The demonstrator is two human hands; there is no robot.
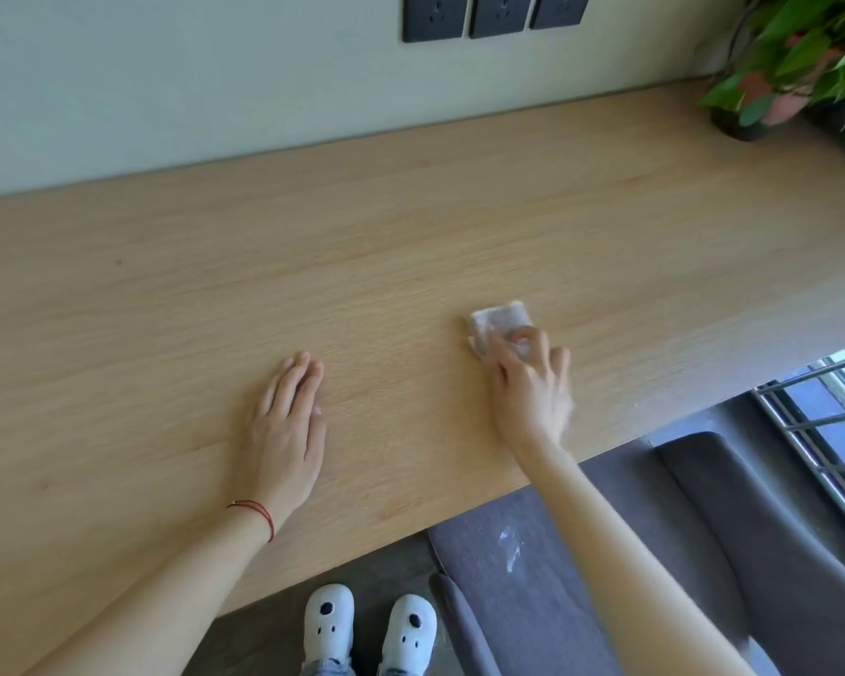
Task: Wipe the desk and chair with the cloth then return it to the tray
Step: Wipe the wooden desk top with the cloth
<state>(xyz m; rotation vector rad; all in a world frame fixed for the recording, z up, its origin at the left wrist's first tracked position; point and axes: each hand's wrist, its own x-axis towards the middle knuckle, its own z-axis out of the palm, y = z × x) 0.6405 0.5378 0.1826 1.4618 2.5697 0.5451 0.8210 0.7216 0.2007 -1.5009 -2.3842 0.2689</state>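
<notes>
Here we press our right hand (pixel 528 383) down on the cloth (pixel 501 324), a little right of the frame's centre. The fingers (pixel 503 351) lie bent over the near part of the small, pale, folded cloth, pinning it flat against the desk (pixel 411 226); its far edge and left corner show beyond the fingertips. The hand is slightly blurred.

Our left hand (pixel 289 426) rests palm down on the wood at centre left, well apart from the cloth, its fingers straight and pressed together, holding nothing. A thin red string bracelet (pixel 257 512) circles that wrist.

The desk is a light wood-grain surface that crosses the whole frame on a slant, its near edge running from the lower left up toward the right side. Beyond it a pale wall carries three dark sockets (pixel 496 12) at the top centre. A potted plant (pixel 796 61) with green and reddish leaves stands on the desk in the upper right corner.

Below the desk edge, at the lower right, a grey upholstered chair (pixel 606 553) is tucked partly under, with a whitish smear (pixel 511 548) on its seat. At the bottom centre we see our white slippers (pixel 369 626) on a dark floor. A metal railing (pixel 830 431) shows at the right edge.
</notes>
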